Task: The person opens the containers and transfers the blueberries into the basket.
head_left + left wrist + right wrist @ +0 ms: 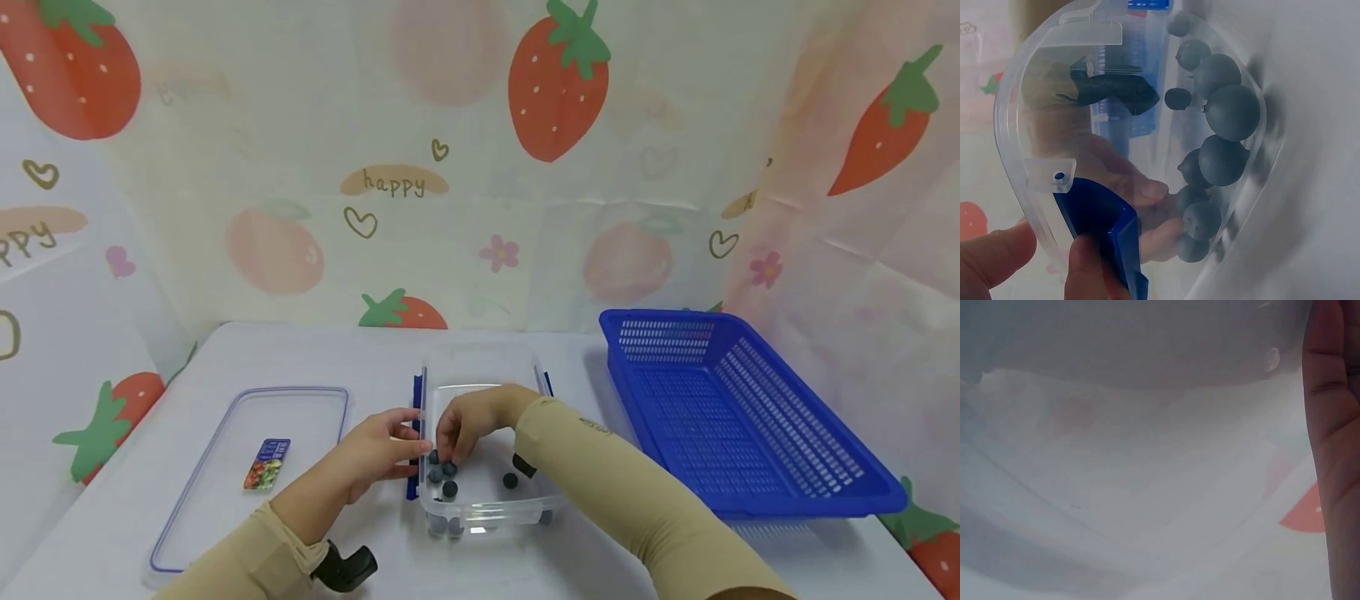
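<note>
A clear plastic container (517, 507) with blue side latches holds several blueberries (449, 489), most gathered in its near left corner. My left hand (378, 450) grips the container's left side, thumb at the rim and fingers by the blue latch (1100, 215). Reaching inside over the right wall, my right hand (480, 421) has its fingers bent down to the berries at the left, fingertips pinching one. The left wrist view shows those fingers through the clear wall, close to the berries. Only the edge of my right hand (1338, 450) appears in the right wrist view.
A clear lid (225, 483) with a blue-grey seal lies left of the container, a colourful label (267, 463) on it. At the right stands a blue perforated basket (675, 417). Strawberry-printed sheeting hangs behind the white table (390, 550).
</note>
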`<action>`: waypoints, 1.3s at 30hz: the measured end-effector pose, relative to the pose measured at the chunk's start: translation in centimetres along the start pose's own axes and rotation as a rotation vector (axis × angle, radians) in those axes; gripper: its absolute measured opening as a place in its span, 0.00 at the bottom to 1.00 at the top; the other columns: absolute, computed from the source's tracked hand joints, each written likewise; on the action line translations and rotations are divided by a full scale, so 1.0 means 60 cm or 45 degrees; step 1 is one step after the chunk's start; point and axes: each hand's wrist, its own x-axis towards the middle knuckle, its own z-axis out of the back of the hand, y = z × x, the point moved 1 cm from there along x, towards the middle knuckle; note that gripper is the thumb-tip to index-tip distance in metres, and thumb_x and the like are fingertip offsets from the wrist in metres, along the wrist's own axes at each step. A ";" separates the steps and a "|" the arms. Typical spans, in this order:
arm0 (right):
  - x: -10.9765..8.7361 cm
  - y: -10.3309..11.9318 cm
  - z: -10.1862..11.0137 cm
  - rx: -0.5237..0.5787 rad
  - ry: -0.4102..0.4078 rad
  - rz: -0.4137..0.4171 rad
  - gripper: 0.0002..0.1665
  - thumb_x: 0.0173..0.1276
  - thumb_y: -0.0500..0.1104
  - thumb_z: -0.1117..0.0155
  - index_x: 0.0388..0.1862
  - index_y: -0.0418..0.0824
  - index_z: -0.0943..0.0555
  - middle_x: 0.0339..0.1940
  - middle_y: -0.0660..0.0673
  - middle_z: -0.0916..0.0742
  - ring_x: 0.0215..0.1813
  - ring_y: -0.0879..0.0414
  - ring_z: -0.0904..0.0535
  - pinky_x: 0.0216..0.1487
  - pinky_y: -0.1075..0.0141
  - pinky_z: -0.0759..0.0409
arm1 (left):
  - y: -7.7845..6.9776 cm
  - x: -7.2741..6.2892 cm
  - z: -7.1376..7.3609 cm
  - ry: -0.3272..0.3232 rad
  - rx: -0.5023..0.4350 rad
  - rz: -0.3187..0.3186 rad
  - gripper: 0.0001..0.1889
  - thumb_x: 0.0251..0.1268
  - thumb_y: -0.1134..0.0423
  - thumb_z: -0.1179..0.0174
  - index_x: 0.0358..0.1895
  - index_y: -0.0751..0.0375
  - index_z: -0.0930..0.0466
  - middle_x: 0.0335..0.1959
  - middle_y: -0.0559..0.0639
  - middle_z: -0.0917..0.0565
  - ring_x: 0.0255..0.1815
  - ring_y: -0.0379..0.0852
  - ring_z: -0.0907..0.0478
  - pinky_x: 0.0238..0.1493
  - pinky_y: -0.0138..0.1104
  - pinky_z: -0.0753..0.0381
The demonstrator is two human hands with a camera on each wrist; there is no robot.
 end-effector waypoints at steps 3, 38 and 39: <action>0.000 -0.003 -0.001 -0.001 0.009 -0.016 0.10 0.54 0.26 0.36 0.33 0.38 0.17 0.28 0.50 0.16 0.33 0.61 0.24 0.41 0.72 0.23 | -0.001 0.000 -0.002 0.006 0.003 0.000 0.31 0.57 0.64 0.37 0.65 0.61 0.37 0.43 0.57 0.27 0.39 0.47 0.23 0.42 0.44 0.19; -0.027 0.013 0.020 0.149 -0.042 0.160 0.08 0.54 0.26 0.37 0.33 0.34 0.19 0.29 0.44 0.17 0.32 0.58 0.24 0.39 0.66 0.20 | 0.002 0.004 -0.002 -0.011 0.009 0.019 0.30 0.56 0.63 0.37 0.63 0.59 0.35 0.43 0.57 0.27 0.39 0.47 0.23 0.41 0.42 0.19; -0.029 0.015 0.021 0.157 -0.051 0.175 0.08 0.54 0.26 0.37 0.33 0.33 0.19 0.29 0.44 0.17 0.32 0.58 0.24 0.40 0.65 0.20 | 0.002 0.004 -0.002 -0.009 0.009 0.019 0.30 0.56 0.63 0.37 0.63 0.59 0.35 0.43 0.57 0.27 0.39 0.47 0.23 0.41 0.42 0.19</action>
